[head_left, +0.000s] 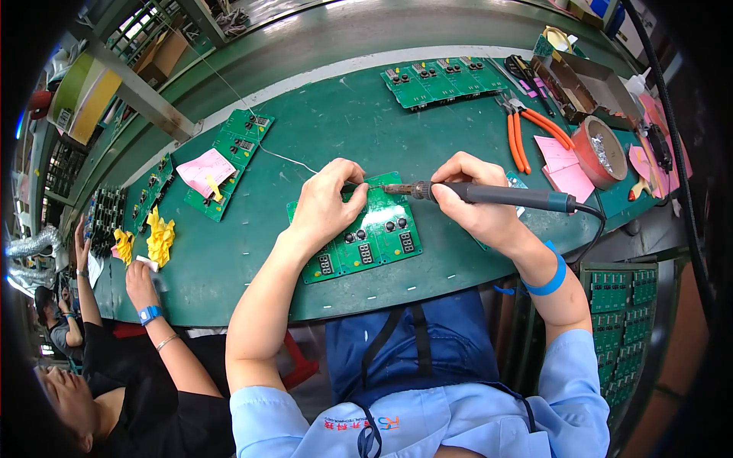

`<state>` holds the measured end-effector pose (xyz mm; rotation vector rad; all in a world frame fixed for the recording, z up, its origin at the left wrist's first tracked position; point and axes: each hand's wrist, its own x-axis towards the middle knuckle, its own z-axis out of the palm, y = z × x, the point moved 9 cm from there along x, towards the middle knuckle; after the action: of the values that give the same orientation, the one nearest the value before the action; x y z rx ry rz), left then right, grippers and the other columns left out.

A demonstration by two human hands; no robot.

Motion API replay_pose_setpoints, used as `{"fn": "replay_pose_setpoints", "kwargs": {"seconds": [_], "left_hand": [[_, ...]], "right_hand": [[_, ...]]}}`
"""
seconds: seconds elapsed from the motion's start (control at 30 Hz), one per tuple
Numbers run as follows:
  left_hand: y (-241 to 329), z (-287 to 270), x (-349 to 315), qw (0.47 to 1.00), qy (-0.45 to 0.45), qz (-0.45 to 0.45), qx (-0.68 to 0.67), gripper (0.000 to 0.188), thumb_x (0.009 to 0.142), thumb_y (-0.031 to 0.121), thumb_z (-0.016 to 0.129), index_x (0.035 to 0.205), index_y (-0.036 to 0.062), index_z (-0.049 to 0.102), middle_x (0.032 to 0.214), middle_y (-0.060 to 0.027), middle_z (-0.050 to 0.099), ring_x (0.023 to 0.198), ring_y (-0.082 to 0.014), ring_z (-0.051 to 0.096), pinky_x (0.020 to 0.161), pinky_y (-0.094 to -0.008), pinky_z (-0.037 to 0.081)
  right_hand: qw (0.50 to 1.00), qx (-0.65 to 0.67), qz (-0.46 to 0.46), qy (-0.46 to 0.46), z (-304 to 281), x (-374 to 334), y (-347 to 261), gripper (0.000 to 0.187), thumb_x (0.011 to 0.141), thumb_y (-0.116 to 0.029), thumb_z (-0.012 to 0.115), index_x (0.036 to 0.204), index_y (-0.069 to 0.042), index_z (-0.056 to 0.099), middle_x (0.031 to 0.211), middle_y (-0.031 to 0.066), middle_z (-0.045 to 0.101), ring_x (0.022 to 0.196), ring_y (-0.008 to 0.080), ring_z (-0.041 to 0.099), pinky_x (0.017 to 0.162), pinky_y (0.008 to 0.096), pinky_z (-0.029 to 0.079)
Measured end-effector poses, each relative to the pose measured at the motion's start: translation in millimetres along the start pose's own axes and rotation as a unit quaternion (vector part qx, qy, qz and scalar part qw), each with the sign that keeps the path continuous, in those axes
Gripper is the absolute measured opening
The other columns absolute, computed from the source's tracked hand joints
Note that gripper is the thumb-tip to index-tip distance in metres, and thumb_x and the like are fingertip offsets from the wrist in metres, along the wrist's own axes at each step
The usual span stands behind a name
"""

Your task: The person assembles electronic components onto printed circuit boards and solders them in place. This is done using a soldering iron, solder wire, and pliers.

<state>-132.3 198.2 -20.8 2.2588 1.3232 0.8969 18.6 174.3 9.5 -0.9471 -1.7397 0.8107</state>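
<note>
A green circuit board panel (385, 217) with digit displays and black round buttons lies on the green table (321, 107) in front of me. My left hand (327, 200) is closed over its far left part, thumb and fingers pinching a thin solder wire (294, 161) that runs in from the upper left. The pinched end is hard to make out. In my right hand (481, 210) is a soldering iron (527, 196), gripped like a pen. Its tip points left, at the panel's far edge near my left fingers. A blue band (548, 275) circles my right forearm.
More circuit boards (443, 82) lie at the back, others (244, 137) at the left. Orange-handled pliers (519, 141), pink papers (565, 168), a red round tub (599, 149) and a cardboard box (588, 84) stand right. Yellow cloth (159, 237) lies near a co-worker's hand (140, 284).
</note>
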Motion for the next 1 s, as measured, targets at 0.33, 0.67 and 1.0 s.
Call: {"fn": "replay_pose_setpoints", "kwargs": {"seconds": [0.33, 0.67, 1.0], "left_hand": [[1.6, -1.2, -0.6, 1.000, 0.014, 0.004, 0.009, 0.009, 0.066, 0.003, 0.054, 0.070, 0.0002, 0.047, 0.079, -0.0092, 0.053, 0.070, -0.0194, 0.053, 0.060, -0.0263, 0.043], [5.9, -13.4, 3.1, 0.998, 0.063, 0.016, -0.002, 0.010, 0.067, 0.004, 0.056, 0.074, 0.0025, 0.050, 0.077, -0.0075, 0.052, 0.065, -0.0197, 0.053, 0.055, -0.0271, 0.043], [-17.3, -33.6, 7.7, 0.989, 0.090, -0.016, 0.117, 0.017, 0.068, 0.009, 0.057, 0.085, 0.0080, 0.055, 0.091, -0.0066, 0.051, 0.061, -0.0170, 0.055, 0.055, -0.0274, 0.044]], "right_hand": [[0.999, -0.032, -0.026, -0.024, 3.6, 0.2, -11.2, 0.009, 0.064, -0.006, 0.055, 0.068, 0.001, 0.051, 0.057, 0.0071, 0.048, 0.047, 0.0104, 0.045, 0.042, 0.0228, 0.034], [0.998, 0.003, -0.034, 0.052, -28.0, -1.0, -11.6, 0.007, 0.065, -0.004, 0.055, 0.068, 0.000, 0.050, 0.050, 0.0002, 0.044, 0.044, 0.0035, 0.038, 0.039, 0.0187, 0.028], [0.970, -0.060, -0.043, 0.233, -124.7, -18.8, -3.3, 0.018, 0.069, -0.007, 0.059, 0.078, -0.005, 0.044, 0.058, -0.0024, 0.045, 0.050, 0.0015, 0.040, 0.041, 0.0143, 0.028]]}}
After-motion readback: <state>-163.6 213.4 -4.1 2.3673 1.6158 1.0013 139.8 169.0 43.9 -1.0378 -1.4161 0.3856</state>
